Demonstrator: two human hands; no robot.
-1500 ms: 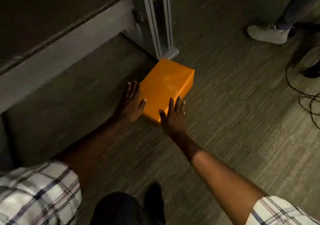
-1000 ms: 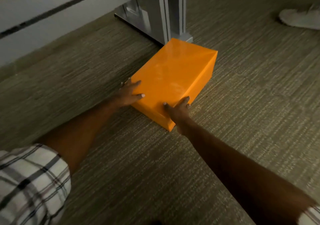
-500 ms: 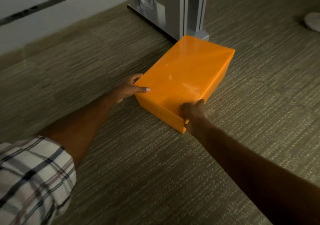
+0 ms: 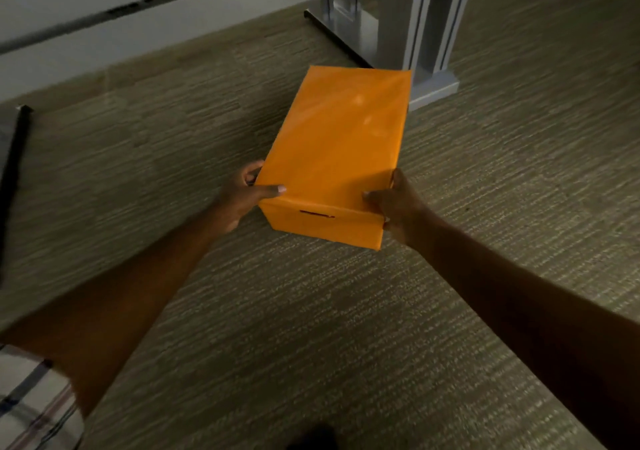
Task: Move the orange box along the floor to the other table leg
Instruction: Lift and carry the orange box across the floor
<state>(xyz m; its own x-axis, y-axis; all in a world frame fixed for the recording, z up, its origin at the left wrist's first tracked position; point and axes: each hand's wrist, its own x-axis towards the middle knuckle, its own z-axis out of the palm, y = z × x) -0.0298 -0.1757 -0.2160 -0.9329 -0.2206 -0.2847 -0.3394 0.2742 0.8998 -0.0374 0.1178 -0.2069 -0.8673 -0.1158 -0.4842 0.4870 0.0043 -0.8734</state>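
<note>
I am gripping the orange box (image 4: 337, 145) at its near end with both hands, and I judge this to be the opening of the move: the hold is made, the travel is not yet done. My left hand (image 4: 239, 200) is wrapping the near left corner, thumb lying flat along the top edge and the fingers curling round the left side wall. My right hand (image 4: 394, 204) is clamping the near right corner, thumb pressing on the top edge while the other fingers are hidden behind the box, so I cannot tell how they are set. The box is lying on the carpeted floor (image 4: 311, 328), its long axis pointing away from me, its far end just beside the foot of the grey table leg (image 4: 431, 27); whether they are touching I cannot tell. A small slot is showing in the near end wall between my hands. The other leg is not clearly in sight, though a dark strip (image 4: 14, 172) at the left edge may belong to the table frame. What the next move is asking of me, I think, is a steady sideways drag to the left, both hands keeping equal pressure so the box is sliding flat on the carpet rather than twisting or tipping, and keeping it clear of the low rail (image 4: 145, 17) behind.
</note>
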